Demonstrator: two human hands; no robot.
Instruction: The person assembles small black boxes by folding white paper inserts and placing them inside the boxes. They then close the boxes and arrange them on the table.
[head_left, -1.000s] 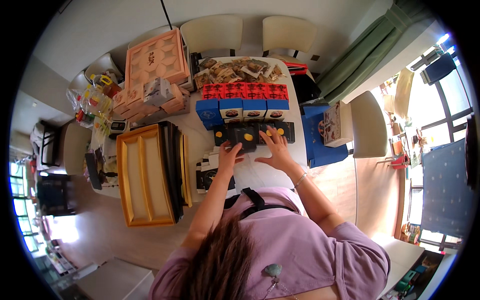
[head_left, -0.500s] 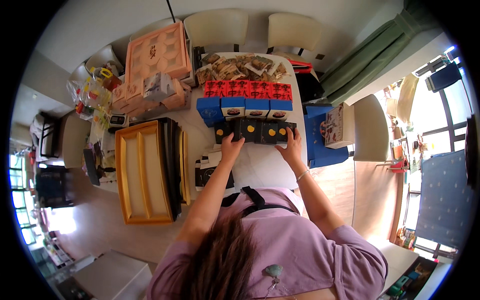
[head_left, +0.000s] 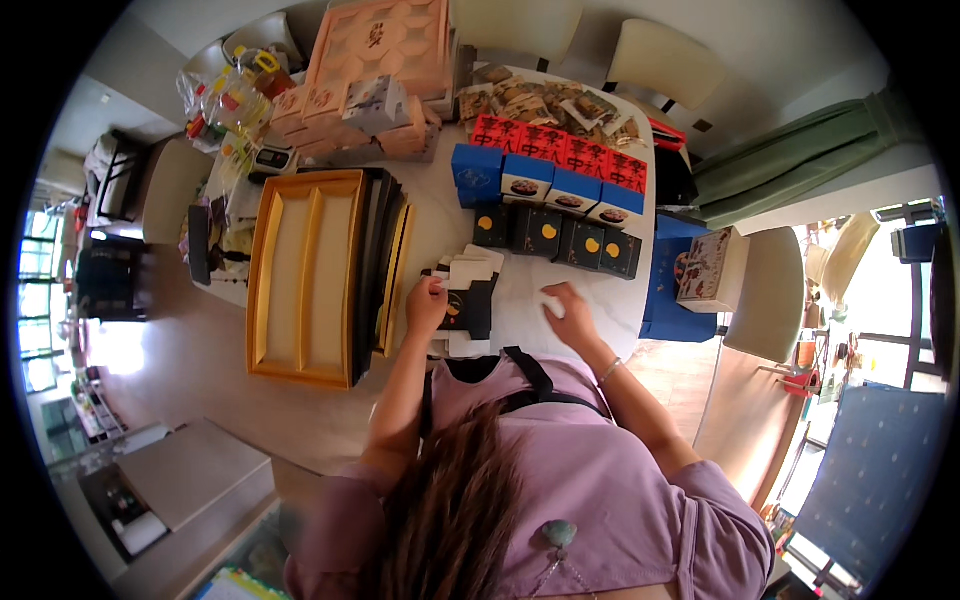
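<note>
My left hand [head_left: 427, 306] is closed at the left edge of a small stack of flattened black-and-white boxes [head_left: 468, 308], its fingers pinching the edge of one. Bare tabletop [head_left: 520, 325] lies between them and my right hand [head_left: 572, 318], which is raised with thumb and fingers apart and holds nothing. Beyond both hands stands a row of small black boxes [head_left: 541, 232] with yellow round marks. Behind these runs a row of blue boxes [head_left: 527, 180] with pictures on their fronts, and then several red packets [head_left: 587, 157].
Gold-rimmed trays [head_left: 311, 275] stand to my left, with dark ones beside them. Pink boxes [head_left: 385, 45] are piled at the far left, near bottles [head_left: 238, 98]. Small wrapped packets [head_left: 545, 105] cover the far end. A chair [head_left: 768, 300] holding a carton [head_left: 712, 268] is at the right.
Both hands have left the row of black boxes. The left came back to the flattened boxes and pinches one; the right drew back toward me. The head view has shifted.
</note>
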